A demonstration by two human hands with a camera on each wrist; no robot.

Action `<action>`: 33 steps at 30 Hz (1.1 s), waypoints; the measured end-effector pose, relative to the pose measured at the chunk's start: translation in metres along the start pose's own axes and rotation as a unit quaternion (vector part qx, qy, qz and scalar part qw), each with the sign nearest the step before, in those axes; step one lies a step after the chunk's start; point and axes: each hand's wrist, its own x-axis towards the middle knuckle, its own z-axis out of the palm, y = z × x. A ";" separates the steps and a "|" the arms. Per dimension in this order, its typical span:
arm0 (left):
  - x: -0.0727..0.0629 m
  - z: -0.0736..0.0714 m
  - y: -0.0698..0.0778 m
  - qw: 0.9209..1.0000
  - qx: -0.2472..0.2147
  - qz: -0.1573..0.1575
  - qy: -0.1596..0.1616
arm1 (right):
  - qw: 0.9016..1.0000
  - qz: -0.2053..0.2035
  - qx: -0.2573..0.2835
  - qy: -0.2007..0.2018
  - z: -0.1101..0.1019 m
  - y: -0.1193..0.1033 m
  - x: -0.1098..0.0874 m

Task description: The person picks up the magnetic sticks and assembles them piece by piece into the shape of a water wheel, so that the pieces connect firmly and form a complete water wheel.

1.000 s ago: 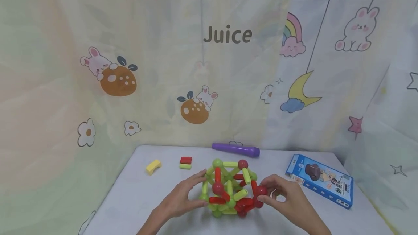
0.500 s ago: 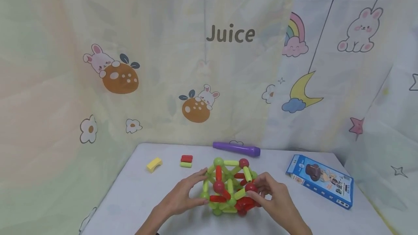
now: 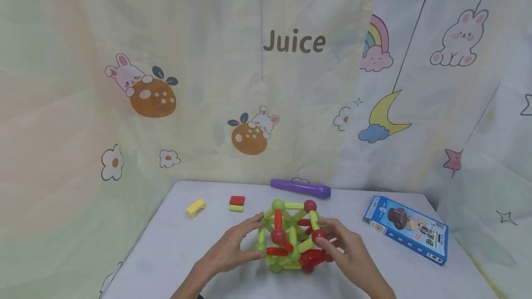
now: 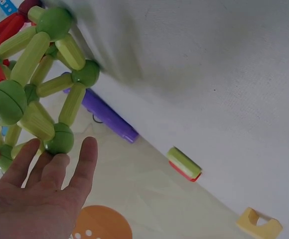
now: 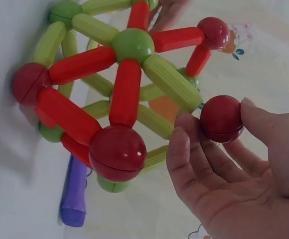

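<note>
A magnetic ball-and-stick frame of red and yellow-green rods with red and green balls stands on the table; one green ball [image 5: 134,46] joins several rods in the right wrist view. My left hand [image 3: 232,248] holds the frame's left side, thumb in front and fingers behind, with fingertips at a green ball [image 4: 60,138]. On the other side, my right hand [image 3: 347,248] pinches a red ball [image 5: 221,118] between thumb and fingers. That ball sits at the end of a yellow-green rod [image 5: 173,82], whose metal tip shows; whether they touch I cannot tell.
Behind the frame lies a purple microphone-shaped stick [image 3: 300,188]. At the back left are a yellow arched block [image 3: 196,207] and two loose rods, one red [image 3: 238,200] and one yellow-green [image 3: 236,208]. A blue picture box [image 3: 407,229] lies on the right.
My right hand has carried the red ball left and slightly up, from beside the frame to the ends of the yellow-green rods. The left hand stays in place on the frame.
</note>
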 end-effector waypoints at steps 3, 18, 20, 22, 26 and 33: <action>0.000 -0.001 0.001 1.000 -0.001 -0.005 -0.003 | 1.000 -0.001 0.006 0.011 0.004 0.003 0.000; 0.007 -0.006 -0.013 0.997 -0.067 -0.016 0.030 | 0.999 0.034 0.013 0.038 0.005 0.005 -0.001; 0.012 -0.010 -0.026 0.993 -0.080 -0.032 0.084 | 0.998 0.032 -0.004 0.045 -0.001 0.008 -0.003; 0.019 -0.014 -0.042 0.986 -0.052 -0.060 0.144 | 0.998 0.028 -0.023 0.051 -0.007 0.014 -0.005; 0.035 -0.019 -0.075 0.968 0.055 -0.134 0.204 | 0.997 0.022 -0.065 0.047 -0.012 0.030 -0.009; 0.056 -0.021 -0.102 0.958 0.170 -0.147 0.178 | 0.994 0.003 -0.109 0.020 -0.013 0.052 -0.015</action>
